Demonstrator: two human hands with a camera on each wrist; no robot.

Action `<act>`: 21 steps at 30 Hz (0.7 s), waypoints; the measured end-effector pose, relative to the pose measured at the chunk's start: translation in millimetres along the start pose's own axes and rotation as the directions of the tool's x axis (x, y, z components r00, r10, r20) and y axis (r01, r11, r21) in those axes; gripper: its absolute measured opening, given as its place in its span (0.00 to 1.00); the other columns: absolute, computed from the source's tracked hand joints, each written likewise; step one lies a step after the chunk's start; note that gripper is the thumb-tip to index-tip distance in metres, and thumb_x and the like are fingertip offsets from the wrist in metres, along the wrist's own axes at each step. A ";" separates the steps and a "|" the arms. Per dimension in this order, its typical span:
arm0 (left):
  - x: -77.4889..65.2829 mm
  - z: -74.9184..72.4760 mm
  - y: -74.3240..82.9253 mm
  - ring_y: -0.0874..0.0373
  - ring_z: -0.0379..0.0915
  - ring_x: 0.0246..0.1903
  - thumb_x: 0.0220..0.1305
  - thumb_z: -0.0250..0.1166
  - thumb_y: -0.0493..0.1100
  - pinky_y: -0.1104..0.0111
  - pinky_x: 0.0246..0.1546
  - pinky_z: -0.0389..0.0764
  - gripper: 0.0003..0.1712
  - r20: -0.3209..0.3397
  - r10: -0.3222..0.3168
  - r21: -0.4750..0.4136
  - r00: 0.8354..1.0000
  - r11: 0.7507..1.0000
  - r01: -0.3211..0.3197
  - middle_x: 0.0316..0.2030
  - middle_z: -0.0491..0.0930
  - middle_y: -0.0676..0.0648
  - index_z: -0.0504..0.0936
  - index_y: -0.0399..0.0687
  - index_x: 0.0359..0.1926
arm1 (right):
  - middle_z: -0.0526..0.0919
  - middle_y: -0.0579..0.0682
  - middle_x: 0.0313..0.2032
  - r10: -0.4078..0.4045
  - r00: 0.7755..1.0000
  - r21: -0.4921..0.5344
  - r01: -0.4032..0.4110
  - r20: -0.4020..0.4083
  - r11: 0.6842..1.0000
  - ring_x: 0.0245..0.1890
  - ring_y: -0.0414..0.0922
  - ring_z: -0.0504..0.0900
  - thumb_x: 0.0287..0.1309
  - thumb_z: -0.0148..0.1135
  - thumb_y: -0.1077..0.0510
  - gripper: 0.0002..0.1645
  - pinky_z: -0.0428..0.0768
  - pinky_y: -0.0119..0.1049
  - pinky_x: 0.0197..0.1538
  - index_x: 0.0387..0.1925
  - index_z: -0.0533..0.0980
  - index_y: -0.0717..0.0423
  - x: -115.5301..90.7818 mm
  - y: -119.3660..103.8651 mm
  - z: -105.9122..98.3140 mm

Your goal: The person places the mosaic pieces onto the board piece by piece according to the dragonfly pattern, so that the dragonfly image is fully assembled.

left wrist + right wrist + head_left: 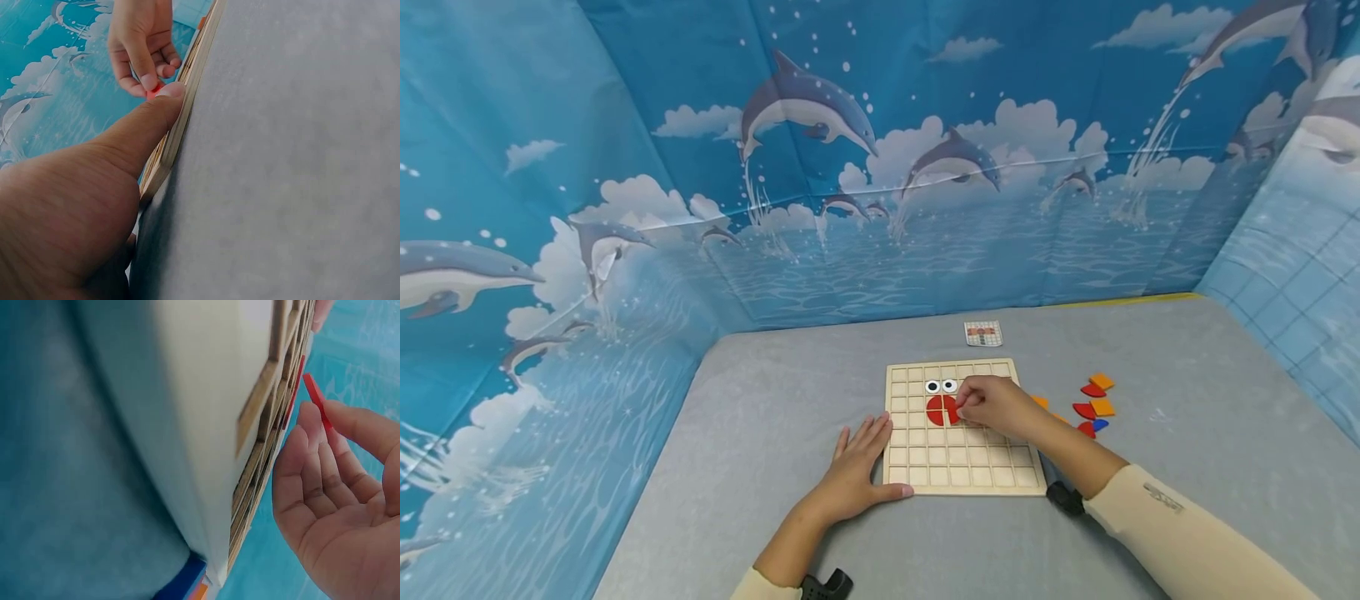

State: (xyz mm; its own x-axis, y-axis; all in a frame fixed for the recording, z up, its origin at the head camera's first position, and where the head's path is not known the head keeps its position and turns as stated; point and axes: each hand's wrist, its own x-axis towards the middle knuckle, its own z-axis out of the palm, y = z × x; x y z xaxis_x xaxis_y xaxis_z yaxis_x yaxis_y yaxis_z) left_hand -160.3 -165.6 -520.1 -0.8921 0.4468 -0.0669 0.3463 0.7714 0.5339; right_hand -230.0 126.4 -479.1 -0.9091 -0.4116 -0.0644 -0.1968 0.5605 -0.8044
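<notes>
Head view, clock centred on the board (pixel 964 458), which lies flat on the table (pixel 760 400). Two eyes (pixel 932 387) sit in adjoining cells toward 11 o'clock; red quarters (pixel 935 403) lie directly below them, toward 10. A card (pixel 983 333) lies beyond the far edge at 12. Red, orange and blue loose pieces (pixel 1102 407) lie off the board at 3. Left hand (pixel 853 467), at 8, is released, fingers spread, touching the edge. Right hand (pixel 996 404), toward 1, has its fingertips pinched beside the red quarters; its item is hard to separate from them here.

Left wrist view. Left hand, at 8, has its thumb straight against the board's edge. Right hand, at 11, grasps a red piece (pixel 153 92).

Right wrist view. Right hand, at 4, pinches the red piece between thumb and fingers; the piece is tilted, just beside red on the board. A blue piece (pixel 182 581) shows at 6, an orange piece (pixel 199 592) next to it.
</notes>
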 end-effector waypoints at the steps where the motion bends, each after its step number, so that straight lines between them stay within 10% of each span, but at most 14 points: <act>1: 0.0 -0.1 -0.2 0.49 0.37 0.82 0.56 0.69 0.71 0.41 0.78 0.33 0.62 0.000 0.000 -0.002 1.000 1.000 0.000 0.81 0.46 0.53 0.51 0.50 0.81 | 0.84 0.50 0.30 -0.001 1.000 0.001 0.001 0.004 1.000 0.27 0.44 0.79 0.63 0.64 0.64 0.03 0.76 0.35 0.31 0.38 0.80 0.56 0.7 -0.1 0.5; 21: -0.8 -1.3 1.1 0.49 0.37 0.82 0.57 0.69 0.71 0.42 0.78 0.32 0.62 0.003 -0.002 0.008 1.000 1.000 0.002 0.82 0.46 0.53 0.51 0.49 0.81 | 0.81 0.43 0.29 -0.041 0.999 -0.198 0.044 0.021 0.979 0.30 0.40 0.75 0.60 0.70 0.62 0.06 0.75 0.35 0.37 0.40 0.84 0.52 4.8 -1.3 8.1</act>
State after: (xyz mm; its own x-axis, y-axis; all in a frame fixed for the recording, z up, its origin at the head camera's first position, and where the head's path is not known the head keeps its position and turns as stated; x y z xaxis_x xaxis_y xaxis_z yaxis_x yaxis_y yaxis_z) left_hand -159.5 -165.7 -518.4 -0.8918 0.4467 -0.0709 0.3466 0.7757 0.5273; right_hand -231.2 117.9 -483.1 -0.8924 -0.4491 -0.0439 -0.3054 0.6729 -0.6738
